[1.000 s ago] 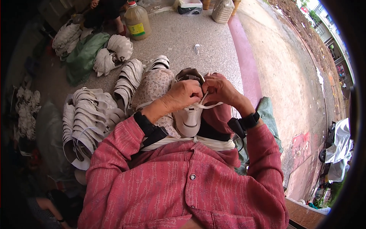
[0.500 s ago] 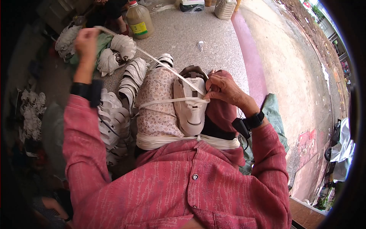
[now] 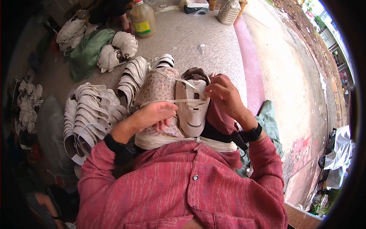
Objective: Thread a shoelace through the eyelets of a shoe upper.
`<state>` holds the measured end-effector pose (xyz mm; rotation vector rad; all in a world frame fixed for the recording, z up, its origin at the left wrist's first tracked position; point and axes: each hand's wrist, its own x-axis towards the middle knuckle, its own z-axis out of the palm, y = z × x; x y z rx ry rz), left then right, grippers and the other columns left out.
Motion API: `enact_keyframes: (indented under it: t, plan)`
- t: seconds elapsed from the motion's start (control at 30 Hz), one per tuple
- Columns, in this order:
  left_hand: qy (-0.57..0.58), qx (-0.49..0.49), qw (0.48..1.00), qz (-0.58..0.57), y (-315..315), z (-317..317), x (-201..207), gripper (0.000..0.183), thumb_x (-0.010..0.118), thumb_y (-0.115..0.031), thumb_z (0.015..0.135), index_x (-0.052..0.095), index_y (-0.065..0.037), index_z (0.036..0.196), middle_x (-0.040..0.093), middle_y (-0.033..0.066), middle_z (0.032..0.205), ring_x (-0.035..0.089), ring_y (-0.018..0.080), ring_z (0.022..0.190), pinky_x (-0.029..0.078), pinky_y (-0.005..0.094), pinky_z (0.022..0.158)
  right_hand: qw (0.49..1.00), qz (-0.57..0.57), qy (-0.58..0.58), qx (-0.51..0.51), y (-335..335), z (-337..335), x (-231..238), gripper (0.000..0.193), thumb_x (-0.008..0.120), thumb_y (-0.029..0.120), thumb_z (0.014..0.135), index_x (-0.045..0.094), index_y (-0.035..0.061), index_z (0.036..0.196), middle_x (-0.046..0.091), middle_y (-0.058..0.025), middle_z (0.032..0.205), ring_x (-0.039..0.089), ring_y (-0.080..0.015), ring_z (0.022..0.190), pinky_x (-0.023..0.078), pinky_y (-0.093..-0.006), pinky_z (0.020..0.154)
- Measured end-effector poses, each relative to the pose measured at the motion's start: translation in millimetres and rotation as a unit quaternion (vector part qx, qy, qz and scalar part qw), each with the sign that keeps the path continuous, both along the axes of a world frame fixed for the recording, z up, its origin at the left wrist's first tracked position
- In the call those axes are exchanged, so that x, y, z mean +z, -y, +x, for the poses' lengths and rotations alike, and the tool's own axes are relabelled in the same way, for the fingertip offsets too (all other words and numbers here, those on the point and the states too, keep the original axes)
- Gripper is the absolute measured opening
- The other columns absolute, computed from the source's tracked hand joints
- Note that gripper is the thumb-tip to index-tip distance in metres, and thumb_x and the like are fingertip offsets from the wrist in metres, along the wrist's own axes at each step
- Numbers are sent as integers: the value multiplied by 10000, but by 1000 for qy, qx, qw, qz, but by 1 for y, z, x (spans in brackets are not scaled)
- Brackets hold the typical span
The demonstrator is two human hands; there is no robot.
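A cream-white shoe upper (image 3: 193,116) with a brown collar lies on my lap, its toe toward me. A white shoelace (image 3: 188,100) crosses it, and a looser length curves over the patterned cloth (image 3: 158,82) on my left thigh. My left hand (image 3: 154,114) is closed at the lower length of lace, just left of the upper, with the fingertips partly hiding the grip. On the other side, my right hand (image 3: 225,97) pinches the upper's right edge by the lace holes. A bundle of white laces (image 3: 156,141) is stretched across my waist.
Stacks of white shoe uppers (image 3: 89,114) stand at my left, with another stack (image 3: 133,74) beyond my knee. Farther off are a green sack (image 3: 89,53), a large jug (image 3: 143,21) and a person's leg (image 3: 125,23). Green cloth (image 3: 268,122) lies at my right.
My left hand has dropped from far upper left, where it held the lace taut, to beside the upper. That lace length is now slack. The right hand stays at the upper's edge.
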<state>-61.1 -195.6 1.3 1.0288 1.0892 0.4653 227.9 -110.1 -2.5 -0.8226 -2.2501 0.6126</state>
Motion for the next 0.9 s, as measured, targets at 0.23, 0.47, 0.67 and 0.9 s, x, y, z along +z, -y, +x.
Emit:
enact_keyframes:
  t: [0.23, 0.47, 0.67, 0.9]
  plan:
    - [235, 159, 958, -41, -7, 26, -22, 469, 598, -233, 946, 405, -40, 1327, 534, -8, 789, 531, 80, 616, 435, 213, 522, 973, 128, 192, 30, -10, -19, 8, 90, 650, 159, 796, 630, 97, 859, 591, -52, 888, 542, -250, 931, 376, -369, 864]
    - [187, 100, 967, 139, -22, 43, -23, 587, 617, -267, 936, 345, -44, 1406, 516, -10, 820, 525, 78, 653, 435, 204, 599, 981, 105, 163, 7, -13, -30, -9, 91, 580, 76, 815, 554, 94, 901, 595, -65, 817, 551, -254, 814, 376, -377, 791]
    - [268, 127, 949, 110, -32, 35, -29, 339, 554, -298, 973, 557, -30, 1181, 471, -46, 694, 463, 58, 577, 398, 202, 545, 993, 94, 65, -30, -2, -30, -19, 81, 560, 81, 893, 547, 63, 971, 610, -65, 842, 570, -224, 777, 402, -327, 778]
    - [362, 303, 877, 88, -38, -32, -18, 199, 561, -252, 967, 607, -59, 983, 433, -53, 638, 420, 65, 535, 362, 209, 506, 854, -394, -339, 39, 34, 2, 19, 77, 549, 54, 923, 553, 26, 994, 596, -18, 847, 574, -110, 785, 456, -233, 738]
